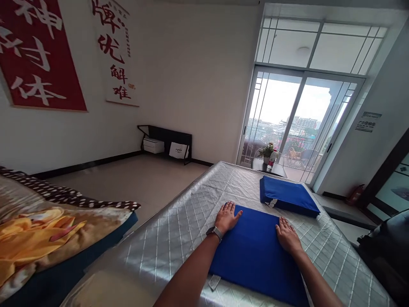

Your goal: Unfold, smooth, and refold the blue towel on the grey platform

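Found left hand (227, 218) palm down and flat, fingers extended, thumb spread rightward, resting on the far-left corner of the blue cloth (254, 256). Noted a watch (216, 233) on the left wrist. Located the cloth flat on the silver quilted surface (179, 232), under and between both hands, reaching from the fingers back toward the near edge of view. Observed a white tag (214, 282) at its near-left corner. Found right hand (289, 237) likewise palm down, fingers extended, laid on the cloth's right edge by the far corner.

Recorded around these, from the left: a red banner (41, 59) on the wall, a patterned cover (41, 238) lower down, left of the surface, then a white scroll (118, 59). Noted a black shelf (166, 135) by the wall, holding a white box (154, 146) and, right of it, a white package (177, 150). Saw, past the surface's far end, a plant (267, 152) and a bottle (272, 159) before a glass door (294, 106). Confirmed a blue stack (287, 194) on the surface, just beyond the right hand, apart from the cloth, obstructing the stretch ahead of that hand. Noted at far right a wall sign (368, 121) and, lower, a dark object (390, 247), kind impossible to tell.
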